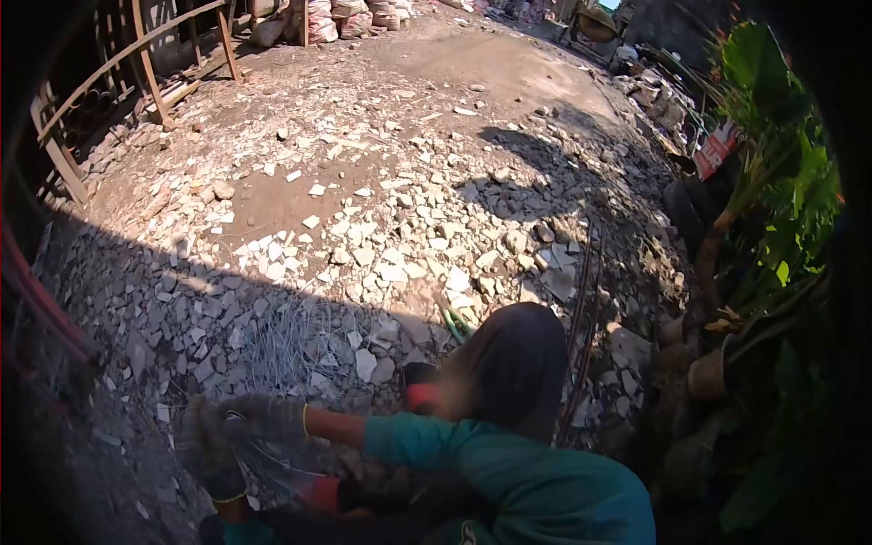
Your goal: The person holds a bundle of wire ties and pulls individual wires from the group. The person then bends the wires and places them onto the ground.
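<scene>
My right hand (pixel 266 417), in a dark work glove with a yellow cuff, reaches across to the lower left and meets my gloved left hand (pixel 207 451). Both hands are closed around a bundle of thin wire (pixel 272 465), whose strands trail down below them. The gloves cover most of where the wire is gripped. Just beyond the hands, a loose pile of similar thin wire (pixel 295 345) lies on the rubble in the shade. Beside my raised knee (pixel 518 359) are two green handles (pixel 456 324) of a tool; the rest of it is hidden.
Broken tile and stone pieces (pixel 391 263) cover the ground. Long rusty rods (pixel 584 327) lie right of my knee. Potted plants (pixel 772 200) line the right side. A wooden frame (pixel 145 54) stands at the upper left, near filled sacks (pixel 350 16).
</scene>
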Motion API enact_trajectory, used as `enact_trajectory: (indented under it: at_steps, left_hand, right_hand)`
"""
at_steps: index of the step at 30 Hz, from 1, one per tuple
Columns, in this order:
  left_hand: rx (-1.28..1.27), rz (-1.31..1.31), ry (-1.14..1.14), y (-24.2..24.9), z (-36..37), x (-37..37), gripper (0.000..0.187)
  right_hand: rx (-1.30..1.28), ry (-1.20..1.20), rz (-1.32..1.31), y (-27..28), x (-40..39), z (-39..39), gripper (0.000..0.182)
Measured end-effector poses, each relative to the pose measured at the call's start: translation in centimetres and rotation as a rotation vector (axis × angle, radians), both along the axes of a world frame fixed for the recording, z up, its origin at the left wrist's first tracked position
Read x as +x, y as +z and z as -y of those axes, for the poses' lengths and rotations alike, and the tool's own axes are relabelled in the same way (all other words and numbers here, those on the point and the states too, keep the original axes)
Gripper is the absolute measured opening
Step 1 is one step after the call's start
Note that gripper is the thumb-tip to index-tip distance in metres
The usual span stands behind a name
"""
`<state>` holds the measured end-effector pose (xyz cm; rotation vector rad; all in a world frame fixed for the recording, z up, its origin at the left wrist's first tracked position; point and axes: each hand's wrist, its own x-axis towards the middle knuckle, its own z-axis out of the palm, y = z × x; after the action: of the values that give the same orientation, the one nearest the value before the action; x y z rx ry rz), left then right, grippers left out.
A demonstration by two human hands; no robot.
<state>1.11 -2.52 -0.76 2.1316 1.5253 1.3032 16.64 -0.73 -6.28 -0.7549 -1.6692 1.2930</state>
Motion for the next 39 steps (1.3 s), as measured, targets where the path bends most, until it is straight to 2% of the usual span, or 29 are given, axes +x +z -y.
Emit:
enact_trajectory:
  at_steps: [1,5,8,10,12,14,16,17,19,22,23,25,29,31,32,34,35,37,38,39]
  left_hand:
    - [0.007,0.055,-0.032,0.5,0.2,0.1,0.026]
    - [0.096,0.01,-0.019,2.1,0.8,0.6,0.019]
    - [-0.043,0.078,0.061,1.7,1.3,0.3,0.012]
    - [-0.039,0.276,0.099,0.6,1.3,0.0,0.006]
    - [-0.051,0.331,0.063,-0.5,1.0,-1.0,0.005]
    - [-0.058,0.389,0.025,0.4,1.1,-0.5,0.005]
    - [-0.204,0.469,0.074,1.7,1.5,0.2,0.009]
    - [-0.197,0.473,0.072,1.8,1.2,0.1,0.009]
    - [-0.247,0.492,0.215,1.9,0.6,-0.3,0.013]
    - [-0.17,0.647,0.089,1.5,0.4,0.2,0.014]
    - [-0.165,0.65,0.089,1.0,0.3,0.0,0.014]
    - [-0.19,0.456,0.067,0.7,0.1,-0.1,0.012]
    - [-0.272,0.523,0.012,1.3,1.1,0.7,0.011]
    - [-0.157,0.417,-0.14,0.3,1.0,0.0,0.013]
    - [-0.156,0.416,-0.141,0.2,1.2,-0.1,0.013]
    - [-0.03,0.019,-0.119,0.6,2.0,-0.1,0.009]
    - [-0.031,0.017,-0.12,1.0,2.0,-0.2,0.009]
    - [-0.292,0.09,-0.254,2.0,1.8,-0.1,0.012]
    - [-0.29,0.09,-0.255,2.1,2.1,0.0,0.012]
    - [-0.357,0.226,-0.236,2.3,2.5,0.2,0.013]
  right_hand:
    - [0.015,0.012,-0.046,-0.2,-0.5,-0.1,0.043]
    - [0.025,0.026,-0.083,-0.6,-1.3,0.1,0.043]
    - [0.0,0.046,-0.068,-0.1,-1.3,0.4,0.043]
    - [-0.015,0.049,-0.069,0.8,-1.0,0.8,0.044]
    - [-0.03,0.058,-0.038,2.1,-0.5,1.2,0.043]
    - [-0.04,0.067,-0.001,2.1,-0.4,1.2,0.043]
    - [-0.028,0.054,-0.016,1.5,-0.8,1.3,0.042]
    - [-0.021,0.054,-0.012,1.7,-0.7,1.4,0.042]
    - [-0.14,0.104,-0.089,2.0,-0.6,1.6,0.04]
    - [-0.037,0.028,-0.043,1.2,-0.7,1.3,0.038]
    - [-0.032,0.029,-0.04,0.8,-0.7,1.2,0.038]
    - [-0.02,-0.041,0.079,0.4,-0.6,1.0,0.038]
    - [-0.031,-0.04,0.087,0.9,0.5,0.9,0.04]
    - [-0.106,-0.004,0.082,1.7,1.2,1.1,0.043]
    - [-0.105,-0.005,0.082,1.6,1.3,1.1,0.043]
    - [-0.106,0.046,0.08,0.9,1.5,1.0,0.045]
    - [-0.106,0.045,0.079,0.5,1.5,1.0,0.045]
    - [-0.155,0.086,0.123,-0.3,1.5,0.9,0.045]
    - [-0.153,0.085,0.123,-1.2,1.3,0.7,0.045]
    - [-0.106,0.053,0.134,-2.1,0.9,0.4,0.05]
